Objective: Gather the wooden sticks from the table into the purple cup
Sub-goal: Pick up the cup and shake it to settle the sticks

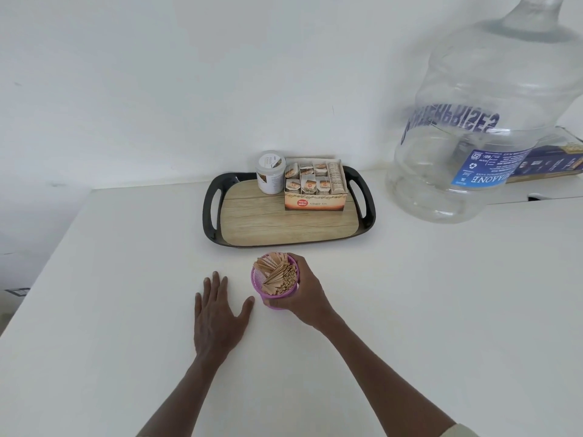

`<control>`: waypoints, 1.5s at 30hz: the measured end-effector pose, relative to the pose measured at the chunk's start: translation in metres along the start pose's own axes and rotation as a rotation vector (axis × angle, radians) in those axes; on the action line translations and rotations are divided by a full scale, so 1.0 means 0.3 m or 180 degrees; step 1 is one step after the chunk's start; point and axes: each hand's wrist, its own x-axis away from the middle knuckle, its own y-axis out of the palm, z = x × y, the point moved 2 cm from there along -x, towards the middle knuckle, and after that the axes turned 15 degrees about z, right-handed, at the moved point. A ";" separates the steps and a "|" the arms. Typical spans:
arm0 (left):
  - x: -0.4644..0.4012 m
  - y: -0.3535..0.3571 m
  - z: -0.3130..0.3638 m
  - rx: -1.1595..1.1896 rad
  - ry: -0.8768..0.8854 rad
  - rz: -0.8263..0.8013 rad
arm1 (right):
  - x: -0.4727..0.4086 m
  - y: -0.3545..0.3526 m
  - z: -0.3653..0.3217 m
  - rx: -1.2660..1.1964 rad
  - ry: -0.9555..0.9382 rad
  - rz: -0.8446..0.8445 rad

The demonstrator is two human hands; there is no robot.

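The purple cup stands on the white table, just in front of the tray. It is packed with several wooden sticks, their ends showing at the rim. My right hand wraps around the cup's right side and holds it. My left hand lies flat on the table to the left of the cup, fingers spread, thumb almost touching the cup's base, holding nothing. I see no loose sticks on the table.
A black-rimmed tray with a wood-look floor sits behind the cup, carrying a white jar and a box of tea bags. A large clear water bottle looms at the right. The table's left edge runs diagonally.
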 end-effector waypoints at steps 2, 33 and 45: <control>0.000 -0.003 -0.001 0.0112 -0.0041 -0.0026 | 0.000 -0.003 0.010 -0.0047 0.0059 -0.0075; -0.083 -0.156 0.138 0.2647 -0.0260 -0.1276 | 0.112 -0.037 0.020 0.0107 -0.0154 0.0563; -0.237 -0.287 0.180 0.2920 -0.0169 -0.0607 | -0.053 -0.022 -0.201 0.0084 -0.0556 0.0413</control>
